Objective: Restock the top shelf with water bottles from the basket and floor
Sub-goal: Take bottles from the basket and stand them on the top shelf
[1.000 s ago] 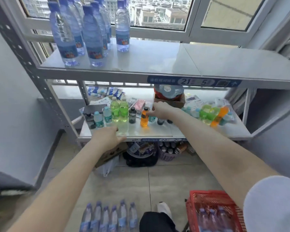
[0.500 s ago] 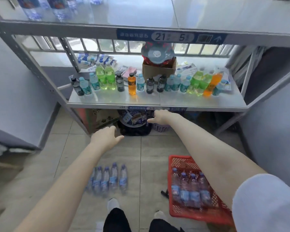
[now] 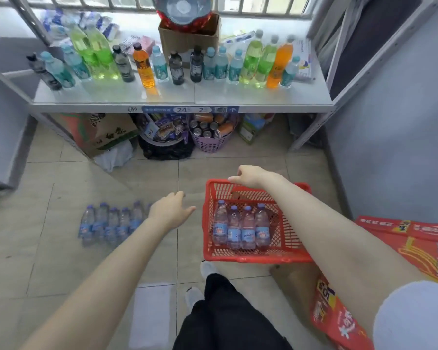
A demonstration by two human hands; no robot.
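Much is left, I judge: four water bottles (image 3: 240,227) sit in the red basket (image 3: 250,259); a row of bottles (image 3: 111,223) waits on the floor (image 3: 61,261); the left hand (image 3: 171,210) is spread, the right hand (image 3: 250,176) loosely curled by the basket's far rim; both are empty; the top shelf is out of view.

Both bare arms reach forward and down, the left hand (image 3: 171,210) with relaxed, slightly spread fingers, the right hand (image 3: 250,176) further ahead, fingers loosely bent, holding nothing.
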